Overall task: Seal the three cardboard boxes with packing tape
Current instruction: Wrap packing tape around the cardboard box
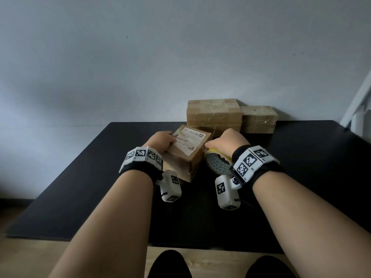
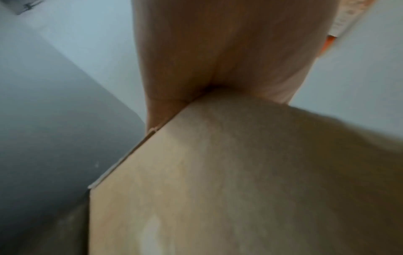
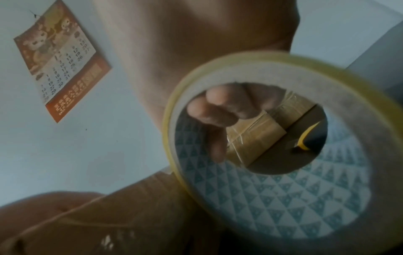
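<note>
A small cardboard box (image 1: 188, 151) with a white shipping label stands mid-table. My left hand (image 1: 166, 140) holds its top left edge, thumb on the label; in the left wrist view the palm (image 2: 218, 51) sits on the box (image 2: 240, 172) and the fingers are hidden. My right hand (image 1: 220, 142) grips a roll of yellowish packing tape (image 1: 217, 162) against the box's right side. The right wrist view shows fingers (image 3: 218, 110) hooked through the roll (image 3: 283, 198), with the box (image 3: 130, 215) below left. Two taped boxes, a larger one (image 1: 213, 115) and a smaller one (image 1: 259, 119), stand at the back.
The black table (image 1: 311, 167) stands against a pale wall, with bare surface left and right of the boxes. A calendar (image 3: 63, 60) hangs on the wall. A yellow and black object (image 3: 305, 138) shows through the roll's core. Wooden floor lies below the front edge.
</note>
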